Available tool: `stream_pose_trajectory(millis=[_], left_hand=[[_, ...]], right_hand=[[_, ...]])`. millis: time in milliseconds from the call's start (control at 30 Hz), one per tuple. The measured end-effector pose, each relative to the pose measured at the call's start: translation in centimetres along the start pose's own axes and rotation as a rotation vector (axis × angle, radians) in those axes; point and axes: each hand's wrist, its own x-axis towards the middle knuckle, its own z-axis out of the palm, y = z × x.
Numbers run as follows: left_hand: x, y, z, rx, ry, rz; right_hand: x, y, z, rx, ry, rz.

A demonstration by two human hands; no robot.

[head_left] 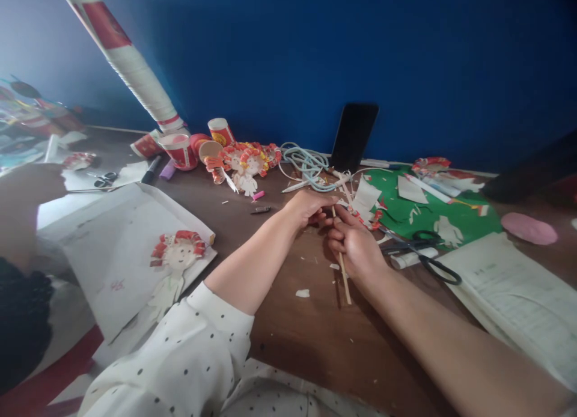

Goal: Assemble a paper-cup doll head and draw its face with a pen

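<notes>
A thin wooden stick (343, 273) slants over the brown table in front of me, its lower end pointing toward my body. My right hand (354, 240) is closed around its upper part. Bent over the stick's top end, my left hand (309, 208) has its fingers closed on it; the fingertips partly hide that end. Just beyond the hands are white paper scraps (367, 194) and a strip of red and white wrapper pieces (366, 217). Black-handled scissors (439, 270) lie right of my right hand.
A phone (355, 134) leans on the blue wall beside a coiled light-blue cable (306, 164). Paper cups (179, 151) and paper dolls (247, 164) stand further left. A green sheet (392, 194) and papers (518, 291) lie right. Another person's arm (27, 194) is at far left.
</notes>
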Motion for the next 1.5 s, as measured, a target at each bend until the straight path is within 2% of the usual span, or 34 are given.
stream_pose_trajectory(millis=[267, 467, 567, 767, 1133, 1500], left_hand=[[-0.1, 0.8, -0.2, -0.005, -0.013, -0.080], [-0.3, 1.1, -0.3, -0.047, -0.165, -0.138], [-0.2, 0.9, -0.4, -0.063, -0.195, -0.142], [0.2, 0.3, -0.3, -0.016, -0.150, -0.054], [-0.1, 0.4, 0.5, 0.055, -0.029, -0.084], [0.6, -0.2, 0.4, 0.158, 0.003, -0.055]], right_hand=[[0.0, -0.3, 0.1, 0.043, -0.002, 0.031], [0.0, -0.2, 0.1, 0.060, 0.018, 0.031], [0.0, -0.2, 0.1, 0.079, 0.041, 0.026], [0.0, -0.4, 0.3, 0.075, 0.025, 0.021], [-0.1, 0.2, 0.3, -0.026, 0.097, -0.037], [0.1, 0.5, 0.1, -0.056, 0.129, -0.015]])
